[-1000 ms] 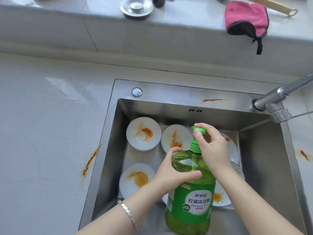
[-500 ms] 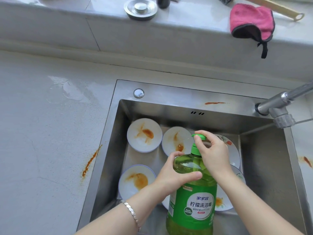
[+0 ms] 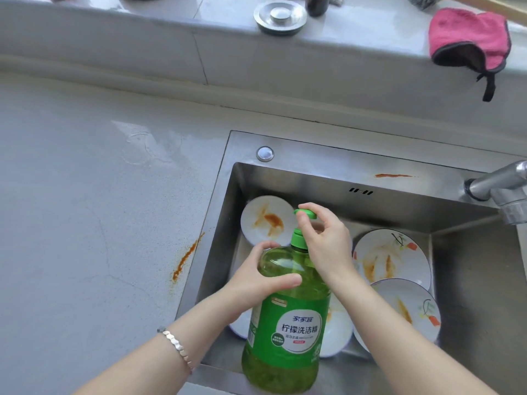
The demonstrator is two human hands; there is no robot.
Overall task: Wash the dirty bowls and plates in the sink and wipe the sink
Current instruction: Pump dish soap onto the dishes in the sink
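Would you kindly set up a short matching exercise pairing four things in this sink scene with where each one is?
Things:
1. pink cloth
2. detergent bottle
3. metal sink strainer
4. floral plates

Places:
A. right side of the sink basin
B. ledge, middle of the view
C. draped over the ledge edge, far right
D. held over the sink by the left hand, right hand on its pump

Pairs: 1-C, 2-D, 3-B, 4-A

Brushed stainless steel sink point(image 3: 313, 163) gleams dully, smeared orange at the rim, beside a matt grey stone-look counter point(image 3: 71, 223). Glossy white glazed plates point(image 3: 399, 252) shine under sauce streaks, the translucent green plastic bottle point(image 3: 288, 315) glints, and a fluffy pink cloth point(image 3: 467, 35) lies on the ledge.
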